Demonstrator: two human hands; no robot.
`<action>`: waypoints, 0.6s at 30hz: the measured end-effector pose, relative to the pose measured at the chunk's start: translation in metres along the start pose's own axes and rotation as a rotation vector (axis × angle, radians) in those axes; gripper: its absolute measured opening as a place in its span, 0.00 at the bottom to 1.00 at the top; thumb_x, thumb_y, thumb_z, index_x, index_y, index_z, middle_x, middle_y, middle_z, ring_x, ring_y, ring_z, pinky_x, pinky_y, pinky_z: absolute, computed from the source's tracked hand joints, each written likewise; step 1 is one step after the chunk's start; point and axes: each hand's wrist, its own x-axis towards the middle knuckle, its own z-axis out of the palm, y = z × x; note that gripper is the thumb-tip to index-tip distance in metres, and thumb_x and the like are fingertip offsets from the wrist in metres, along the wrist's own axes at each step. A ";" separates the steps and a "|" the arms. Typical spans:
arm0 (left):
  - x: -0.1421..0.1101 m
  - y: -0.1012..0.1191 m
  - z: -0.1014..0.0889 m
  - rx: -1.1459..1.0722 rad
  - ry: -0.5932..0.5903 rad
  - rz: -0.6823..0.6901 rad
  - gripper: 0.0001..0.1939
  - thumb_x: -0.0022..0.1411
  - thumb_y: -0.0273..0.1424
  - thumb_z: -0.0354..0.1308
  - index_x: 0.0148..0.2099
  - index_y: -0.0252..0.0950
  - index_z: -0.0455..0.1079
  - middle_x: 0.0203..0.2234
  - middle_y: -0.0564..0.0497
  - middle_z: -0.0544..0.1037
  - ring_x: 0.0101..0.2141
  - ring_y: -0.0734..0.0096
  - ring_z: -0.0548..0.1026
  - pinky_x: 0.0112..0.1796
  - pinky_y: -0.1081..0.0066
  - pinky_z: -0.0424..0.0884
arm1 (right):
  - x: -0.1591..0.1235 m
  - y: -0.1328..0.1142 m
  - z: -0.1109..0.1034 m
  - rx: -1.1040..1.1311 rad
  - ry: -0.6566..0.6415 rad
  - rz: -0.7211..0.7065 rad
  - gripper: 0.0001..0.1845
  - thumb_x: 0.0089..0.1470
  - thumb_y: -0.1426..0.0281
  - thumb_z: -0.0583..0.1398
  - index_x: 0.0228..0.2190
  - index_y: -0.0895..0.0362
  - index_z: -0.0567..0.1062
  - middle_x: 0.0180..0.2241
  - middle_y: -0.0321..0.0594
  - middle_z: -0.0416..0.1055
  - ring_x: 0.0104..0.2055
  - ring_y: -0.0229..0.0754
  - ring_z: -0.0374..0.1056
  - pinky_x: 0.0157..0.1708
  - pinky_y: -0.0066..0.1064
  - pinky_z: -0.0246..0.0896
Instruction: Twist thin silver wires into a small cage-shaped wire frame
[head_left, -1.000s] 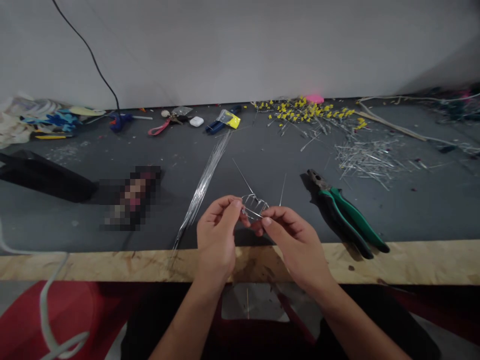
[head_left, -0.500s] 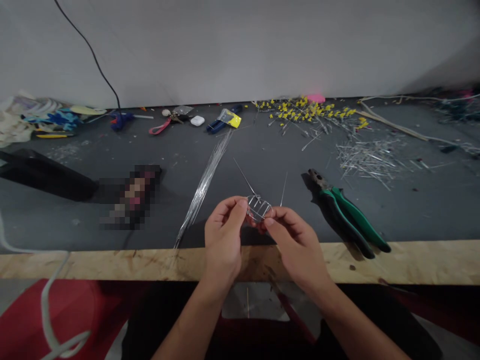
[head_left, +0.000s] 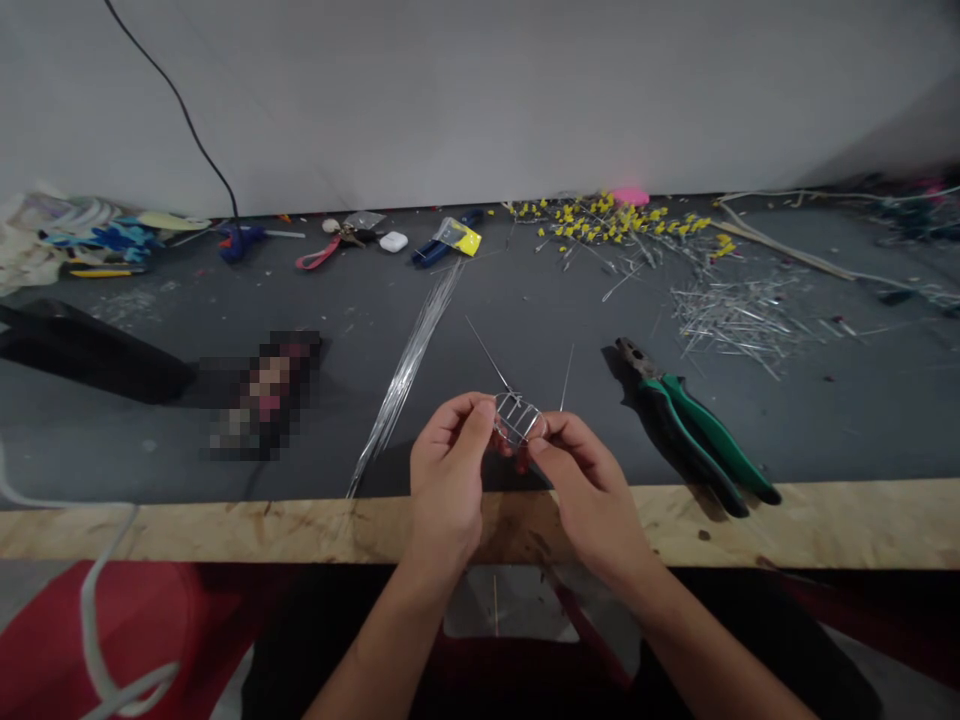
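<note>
Between both hands, above the table's front edge, is a small round wire frame (head_left: 519, 418) with thin bars across it. A length of wire sticks up from its top toward the upper left. My left hand (head_left: 452, 460) pinches the frame's left rim between thumb and fingers. On the opposite rim, my right hand (head_left: 589, 480) is closed in a pinch as well; another thin wire (head_left: 567, 375) rises beside it. To the left lies a bundle of straight wires (head_left: 409, 375). Pliers (head_left: 679, 425) with green and black handles rest to the right.
Yellow-tipped wire pieces (head_left: 615, 225) and a heap of short wires (head_left: 739, 310) lie at the back right. Farther left are a white case (head_left: 393, 242), a black stand (head_left: 90, 350) and gloves (head_left: 45, 240). A pale wooden strip (head_left: 225, 530) edges the table.
The wire frame has turned very slightly in my fingers. Both hands keep nearly the same place and hold, and the things on the table stay put.
</note>
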 end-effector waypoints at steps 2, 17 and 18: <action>-0.001 -0.001 -0.002 0.111 0.003 0.097 0.04 0.57 0.31 0.59 0.34 0.36 0.72 0.20 0.56 0.71 0.24 0.79 0.68 0.28 0.77 0.67 | 0.001 0.000 0.001 0.010 0.004 0.017 0.06 0.52 0.71 0.56 0.24 0.54 0.67 0.22 0.31 0.62 0.27 0.35 0.58 0.30 0.28 0.55; -0.007 -0.004 -0.011 0.666 -0.189 0.522 0.04 0.61 0.28 0.55 0.37 0.38 0.71 0.34 0.52 0.74 0.32 0.75 0.73 0.35 0.73 0.70 | 0.008 0.003 -0.007 0.080 -0.029 0.220 0.03 0.47 0.72 0.56 0.24 0.54 0.66 0.20 0.29 0.58 0.23 0.35 0.53 0.24 0.28 0.48; -0.007 -0.004 -0.012 0.693 -0.193 0.534 0.04 0.61 0.27 0.55 0.37 0.38 0.71 0.33 0.52 0.74 0.32 0.75 0.73 0.35 0.72 0.70 | 0.008 0.003 -0.007 0.062 -0.024 0.223 0.03 0.47 0.71 0.56 0.24 0.54 0.66 0.20 0.29 0.58 0.23 0.35 0.53 0.24 0.28 0.48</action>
